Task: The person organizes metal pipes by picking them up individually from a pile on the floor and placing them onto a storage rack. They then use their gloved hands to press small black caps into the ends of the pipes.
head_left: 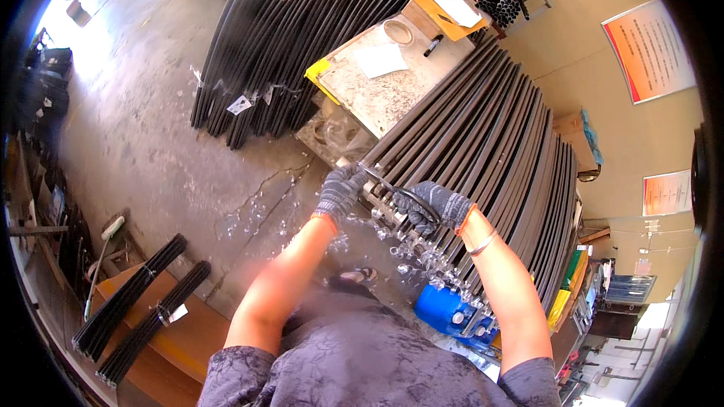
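My left hand (343,191), in a grey knitted glove with an orange cuff, is closed at the ends of the rods. A pale tip shows above its fingers, but what it grips is hidden. My right hand (436,206), gloved alike, closes around a thin dark curved piece (394,187) that arches towards my left hand; I cannot tell whether it is a hose or a tool. Under both hands lies a wide row of long dark metal rods (483,143). Shiny metal fittings (388,215) line their near ends.
Beyond the rods stands a worn table (362,98) with paper, a tape roll, a marker and an orange clipboard (445,13). More black rods (264,45) lie behind it. A blue bin (441,307) sits below the fittings. Bundled rods (132,298) rest on cardboard at lower left.
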Motion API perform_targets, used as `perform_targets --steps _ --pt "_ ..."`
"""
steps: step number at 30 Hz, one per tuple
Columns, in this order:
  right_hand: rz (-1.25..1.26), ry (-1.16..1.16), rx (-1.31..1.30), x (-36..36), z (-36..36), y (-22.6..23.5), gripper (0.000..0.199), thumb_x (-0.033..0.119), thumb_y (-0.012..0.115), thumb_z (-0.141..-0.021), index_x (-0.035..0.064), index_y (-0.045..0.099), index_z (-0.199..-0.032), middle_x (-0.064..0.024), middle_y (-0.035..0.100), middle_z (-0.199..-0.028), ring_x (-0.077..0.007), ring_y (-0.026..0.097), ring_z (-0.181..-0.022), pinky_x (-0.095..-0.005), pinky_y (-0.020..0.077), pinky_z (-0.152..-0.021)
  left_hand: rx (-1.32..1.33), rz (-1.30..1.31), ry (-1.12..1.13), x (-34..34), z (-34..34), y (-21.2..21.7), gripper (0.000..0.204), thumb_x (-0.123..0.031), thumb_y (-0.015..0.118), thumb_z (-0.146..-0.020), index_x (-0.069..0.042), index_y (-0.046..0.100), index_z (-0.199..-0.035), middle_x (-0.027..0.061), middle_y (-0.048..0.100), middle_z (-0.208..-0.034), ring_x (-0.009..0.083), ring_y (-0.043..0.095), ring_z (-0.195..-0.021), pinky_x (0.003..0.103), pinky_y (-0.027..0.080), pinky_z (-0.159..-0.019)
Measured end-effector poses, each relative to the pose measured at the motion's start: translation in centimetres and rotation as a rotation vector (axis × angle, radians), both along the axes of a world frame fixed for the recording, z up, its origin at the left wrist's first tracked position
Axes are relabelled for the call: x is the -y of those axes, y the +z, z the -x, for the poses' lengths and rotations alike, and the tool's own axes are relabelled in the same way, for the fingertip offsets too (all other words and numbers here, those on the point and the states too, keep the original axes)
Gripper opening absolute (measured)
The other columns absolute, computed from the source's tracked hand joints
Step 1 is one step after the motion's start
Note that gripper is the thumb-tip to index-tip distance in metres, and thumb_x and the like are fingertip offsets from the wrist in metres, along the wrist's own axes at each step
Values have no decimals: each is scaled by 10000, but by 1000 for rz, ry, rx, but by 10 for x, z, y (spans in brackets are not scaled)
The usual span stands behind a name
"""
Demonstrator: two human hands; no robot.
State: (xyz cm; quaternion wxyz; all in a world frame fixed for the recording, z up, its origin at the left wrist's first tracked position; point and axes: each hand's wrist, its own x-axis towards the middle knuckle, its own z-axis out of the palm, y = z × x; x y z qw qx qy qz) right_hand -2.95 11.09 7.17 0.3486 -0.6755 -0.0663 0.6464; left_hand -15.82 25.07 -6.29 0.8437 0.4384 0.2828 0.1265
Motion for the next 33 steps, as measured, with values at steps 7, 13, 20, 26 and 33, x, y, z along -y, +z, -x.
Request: perform_targets --steps 7,13,20,26,33 --pt "-6 1 9 -12 5 13 218 195 589 -845 -3 647 -915 -25 564 -583 -105 500 -394 -230 378 -329 -26 10 9 11 13 15 149 -156 634 -866 -39 653 -956 -23 621 -771 66 500 -642 230 420 -605" --pt "-124 47 134 8 13 22 247 230 573 -868 -6 629 -915 -36 574 -600 -115 546 -449 -233 421 -371 -49 -115 -49 14 30 -2 186 -191 627 -880 -46 637 -997 -29 603 -825 63 489 -689 234 420 -624" --pt "12 -169 -238 67 52 20 212 204 528 -907 22 599 -989 -42 612 -690 -117 578 -518 -229 476 -447 -228 -298 -125 24 34 30 215 -194 613 -875 -17 625 -997 51 648 -846 117 529 -731 278 450 -694" --pt "11 -352 -314 52 55 6 194 196 509 -923 34 604 -971 -47 620 -681 -148 602 -525 -293 502 -440 -282 -350 -114 23 38 35 184 -170 613 -868 -14 640 -961 47 632 -791 117 512 -705 275 439 -672" --pt "61 -347 -291 47 51 -3 195 184 499 -918 29 615 -891 -50 598 -608 -157 578 -471 -283 474 -405 -161 -176 -60 20 45 25 185 -155 631 -855 -7 640 -966 15 628 -805 95 492 -704 266 430 -653"
